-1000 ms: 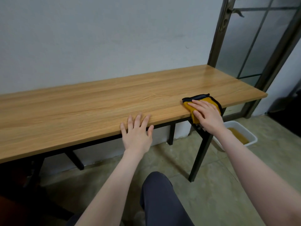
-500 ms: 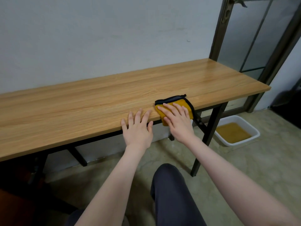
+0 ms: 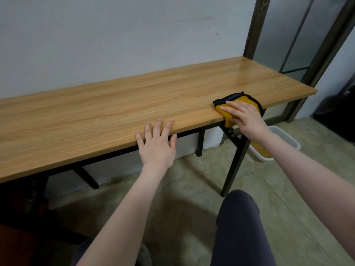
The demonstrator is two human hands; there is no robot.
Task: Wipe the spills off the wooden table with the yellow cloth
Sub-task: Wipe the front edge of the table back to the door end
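The right hand (image 3: 247, 120) is pressing the yellow cloth (image 3: 233, 108) with straight fingers at the tabletop (image 3: 115, 112) front edge, right of centre; the left hand (image 3: 156, 143) is bracing, fingers spread. Advice — keep the palm flat, sweeping overlapping strokes inward.

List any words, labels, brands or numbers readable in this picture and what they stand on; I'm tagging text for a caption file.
None: no text can be read anywhere in this view.
The folded yellow cloth with dark edging under the right hand shows no label.
The long light wooden table, which the left hand rests on, bears only wood grain.
The white plastic tub on the floor shows no print.
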